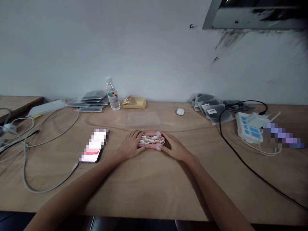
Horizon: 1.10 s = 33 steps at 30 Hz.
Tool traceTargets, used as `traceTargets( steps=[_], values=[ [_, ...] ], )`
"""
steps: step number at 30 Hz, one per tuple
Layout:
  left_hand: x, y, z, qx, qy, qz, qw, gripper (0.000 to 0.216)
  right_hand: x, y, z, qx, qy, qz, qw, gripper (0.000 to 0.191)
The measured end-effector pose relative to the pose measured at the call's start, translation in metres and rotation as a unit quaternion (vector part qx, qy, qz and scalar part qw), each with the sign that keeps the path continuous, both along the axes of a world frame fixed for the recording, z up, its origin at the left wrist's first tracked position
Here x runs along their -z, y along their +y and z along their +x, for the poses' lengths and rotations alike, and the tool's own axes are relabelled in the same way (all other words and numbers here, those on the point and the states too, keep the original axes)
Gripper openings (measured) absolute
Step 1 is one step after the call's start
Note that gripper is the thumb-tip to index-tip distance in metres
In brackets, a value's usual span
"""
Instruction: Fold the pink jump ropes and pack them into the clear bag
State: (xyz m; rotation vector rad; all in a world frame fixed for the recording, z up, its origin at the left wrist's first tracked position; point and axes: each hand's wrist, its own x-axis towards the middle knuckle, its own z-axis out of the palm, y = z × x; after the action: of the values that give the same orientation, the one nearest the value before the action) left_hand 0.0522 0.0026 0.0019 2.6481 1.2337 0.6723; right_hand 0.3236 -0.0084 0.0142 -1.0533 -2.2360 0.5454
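my left hand [131,144] and right hand [177,149] at either end of a pink-and-white bundle [152,140]
my left hand pinches one end between thumb and fingers; my right hand does the same opposite. the bundle is between them on the surface [154,186]. a clear sheet [143,119] lies flat just beyond my hands, a phone [94,146] outside my left hand, a small white case [180,111] farther out beyond my right.

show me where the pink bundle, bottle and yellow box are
Pink bundle [152,140]: head view, middle of its top, between the hands.
Bottle [113,95]: head view, on the label.
Yellow box [134,106]: head view, on its front wall.
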Motion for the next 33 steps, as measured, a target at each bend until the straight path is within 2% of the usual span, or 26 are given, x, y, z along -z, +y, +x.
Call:
traceTargets(
  steps=[6,16,24,33],
  values=[
    [0.0,0.0,0.0,0.003,0.0,-0.005,1.0,0.062,0.011,0.004,0.003,0.02,-0.042,0.036,0.998,0.062],
    [-0.003,0.0,-0.002,0.02,-0.001,-0.023,1.0,0.062,0.019,0.008,0.01,0.026,-0.088,0.039,0.995,0.069],
    [-0.001,-0.003,0.001,0.0,-0.01,-0.016,1.0,0.061,0.023,0.009,0.01,0.039,-0.052,0.039,0.997,0.068],
    [-0.001,-0.001,0.0,0.006,-0.011,-0.013,1.0,0.061,0.022,0.007,0.01,0.045,-0.062,0.028,0.997,0.068]
  ],
)
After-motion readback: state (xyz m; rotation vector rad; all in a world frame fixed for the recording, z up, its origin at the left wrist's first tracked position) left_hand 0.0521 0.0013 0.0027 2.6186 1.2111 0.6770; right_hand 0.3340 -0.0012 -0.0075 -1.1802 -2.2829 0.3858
